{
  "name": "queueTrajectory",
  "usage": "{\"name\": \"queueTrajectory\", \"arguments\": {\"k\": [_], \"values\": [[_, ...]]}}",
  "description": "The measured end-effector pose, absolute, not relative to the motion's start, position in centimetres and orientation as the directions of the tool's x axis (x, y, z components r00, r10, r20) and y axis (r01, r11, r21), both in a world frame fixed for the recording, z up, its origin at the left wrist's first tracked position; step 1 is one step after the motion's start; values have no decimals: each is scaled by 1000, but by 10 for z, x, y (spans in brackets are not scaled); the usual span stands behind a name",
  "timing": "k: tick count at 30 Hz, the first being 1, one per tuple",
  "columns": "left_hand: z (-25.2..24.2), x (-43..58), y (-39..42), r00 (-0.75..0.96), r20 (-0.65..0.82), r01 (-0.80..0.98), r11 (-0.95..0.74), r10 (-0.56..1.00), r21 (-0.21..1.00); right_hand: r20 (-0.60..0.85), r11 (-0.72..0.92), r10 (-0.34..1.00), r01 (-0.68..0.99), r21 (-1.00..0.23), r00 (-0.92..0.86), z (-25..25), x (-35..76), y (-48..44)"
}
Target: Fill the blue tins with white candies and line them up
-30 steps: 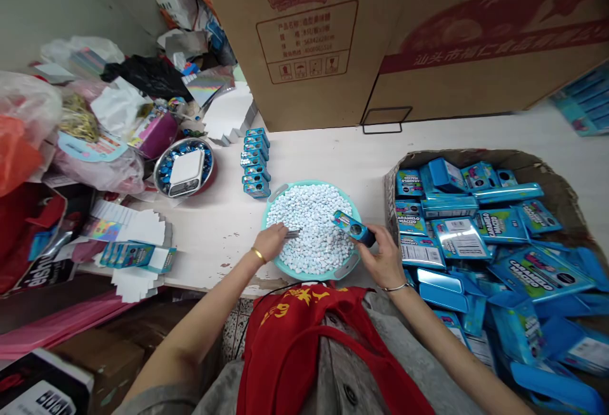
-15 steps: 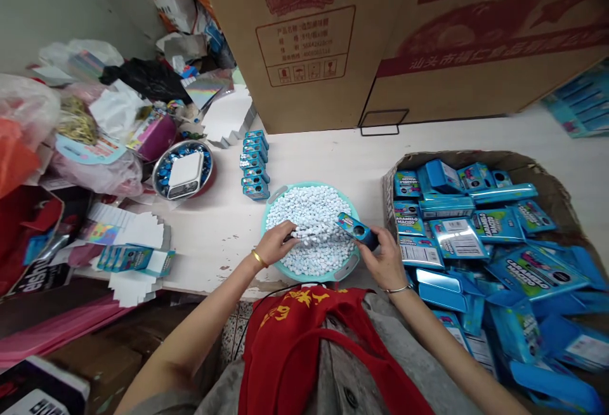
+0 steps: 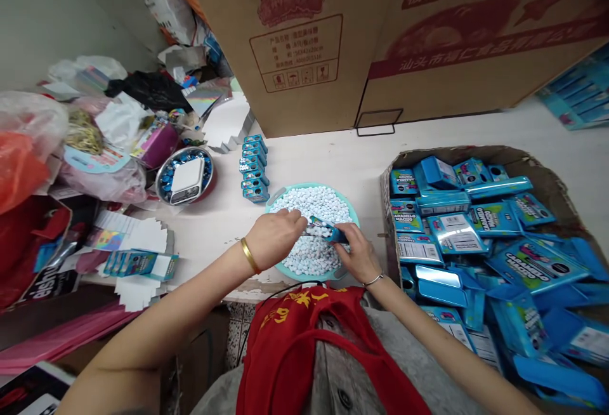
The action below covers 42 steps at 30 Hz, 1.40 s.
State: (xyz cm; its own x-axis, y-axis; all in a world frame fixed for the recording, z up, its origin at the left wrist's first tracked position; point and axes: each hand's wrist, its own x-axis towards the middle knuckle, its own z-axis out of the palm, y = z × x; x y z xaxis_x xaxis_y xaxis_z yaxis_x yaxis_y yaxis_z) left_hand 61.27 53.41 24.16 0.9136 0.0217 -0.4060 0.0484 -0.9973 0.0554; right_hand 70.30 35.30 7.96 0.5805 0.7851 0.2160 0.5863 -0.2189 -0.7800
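Note:
A turquoise plastic basin (image 3: pixel 353 209) full of small white candies (image 3: pixel 311 256) stands before me on the table. Over it my right hand (image 3: pixel 358 251) grips a small blue candy box (image 3: pixel 337 235), tilted with its end toward the left. My left hand (image 3: pixel 280 237) is closed round the handle of a scoop, its knuckles up, just left of the box. Most of the scoop is hidden behind the fingers. White candies show at the box's open end, between the two hands.
A row of small blue boxes (image 3: pixel 254 171) stands behind the basin. On the right is a carton (image 3: pixel 387 212) of blue boxes. A large cardboard box (image 3: pixel 304 110) blocks the back. At left are a metal bowl (image 3: pixel 212 181) with a white device (image 3: pixel 187 180) and piled bags.
My left hand has raised the candy-filled scoop from over the basin to the box's opening. My right hand has brought the box leftward and tilted it; candies now show at its mouth.

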Motion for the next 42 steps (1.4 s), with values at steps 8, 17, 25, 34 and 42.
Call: {"name": "queueTrajectory", "arguments": {"k": [8,17,25,34,42], "values": [[260,610,539,931,-364,103,-976,26,194,215,-138,747,462,-876,629,76,696,355],[174,608,556,990,-113,2,-806,-80,591,209,-28,801,384,-923,562,92,697,366],[179,588,590,984,-38,165,-804,174,572,313,-601,595,668,-438,740,90,833,303],[168,532,674,875,108,394,-825,471,405,163,-597,744,754,-273,648,71,903,248],[107,502,725,829,-59,544,-778,556,315,111,-348,467,298,-889,877,123,834,257]]}}
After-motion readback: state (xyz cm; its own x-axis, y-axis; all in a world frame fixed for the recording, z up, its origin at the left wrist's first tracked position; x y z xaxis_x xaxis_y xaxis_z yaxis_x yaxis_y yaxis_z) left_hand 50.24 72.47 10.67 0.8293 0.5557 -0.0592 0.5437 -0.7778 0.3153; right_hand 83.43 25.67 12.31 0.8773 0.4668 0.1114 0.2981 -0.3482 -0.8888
